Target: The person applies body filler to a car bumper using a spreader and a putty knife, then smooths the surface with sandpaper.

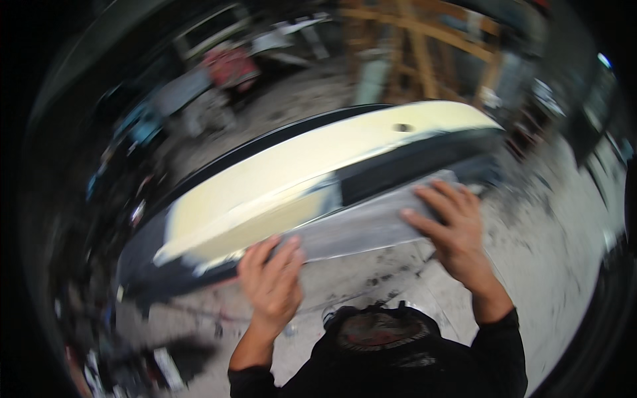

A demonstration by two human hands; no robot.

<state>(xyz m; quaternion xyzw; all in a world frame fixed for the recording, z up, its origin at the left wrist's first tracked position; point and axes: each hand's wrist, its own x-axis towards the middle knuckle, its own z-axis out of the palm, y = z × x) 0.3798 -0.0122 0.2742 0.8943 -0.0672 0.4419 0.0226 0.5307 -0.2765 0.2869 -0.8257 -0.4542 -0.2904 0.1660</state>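
A long curved bumper-like panel (265, 162), pale yellow over black, lies across the view in front of me. Along its near side runs a flat grey strip (358, 225) with a bright lower edge; whether it is a loose sheet or part of the panel I cannot tell. My left hand (271, 282) rests at the strip's left end, fingers extended and slightly bent. At the right end, my right hand (451, 229) lies on the strip with fingers spread and thumb apart. Motion blurs both hands a little. A small dark hole (403, 127) shows in the yellow face.
Wooden framing (424, 50) stands at the back. A red object (229, 66) and blue items (141, 126) sit at the far left. Blurred clutter lines the left side. Grey concrete floor (557, 225), with dark stains, stretches right.
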